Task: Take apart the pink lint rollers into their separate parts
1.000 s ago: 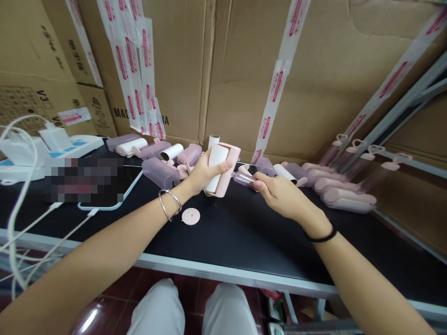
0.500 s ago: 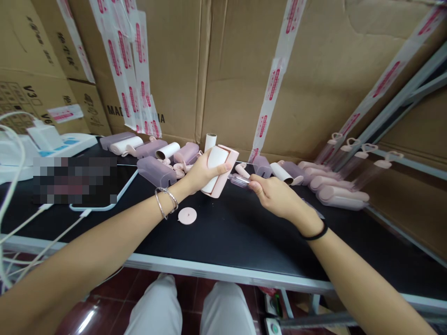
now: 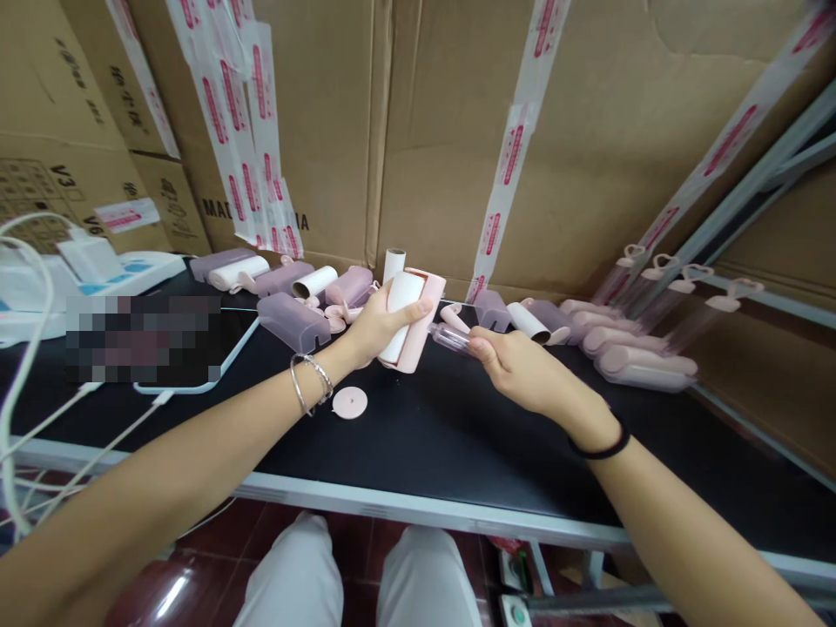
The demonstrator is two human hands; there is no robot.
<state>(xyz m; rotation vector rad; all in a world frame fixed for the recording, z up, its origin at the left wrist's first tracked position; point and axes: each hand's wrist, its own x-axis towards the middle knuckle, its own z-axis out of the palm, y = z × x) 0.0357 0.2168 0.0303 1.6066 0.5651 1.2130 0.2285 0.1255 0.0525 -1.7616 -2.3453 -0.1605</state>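
Near the middle, my left hand (image 3: 379, 328) is wrapped round a pink roller body (image 3: 428, 315) with a white roll (image 3: 402, 315) in it. My right hand (image 3: 513, 366) grips a clear handle (image 3: 452, 339) whose free end points left at the pink body's side. Whether that end touches the body I cannot tell. A round pink disc (image 3: 350, 402) lies flat on the black table below my left hand. Behind my left hand, a white tube (image 3: 394, 261) stands upright.
Purple covers (image 3: 293, 322), white rolls (image 3: 316, 282) and pink parts line the back of the table (image 3: 418, 453). Several pink rollers (image 3: 646, 367) with clear handles lie at right. A phone (image 3: 215, 370), cables and a power strip (image 3: 144, 272) are at left; cardboard stands behind.
Both hands keep their holds, with the pink body and clear handle almost unmoved. The right wrist has shifted slightly to the right, and the view has moved a little.
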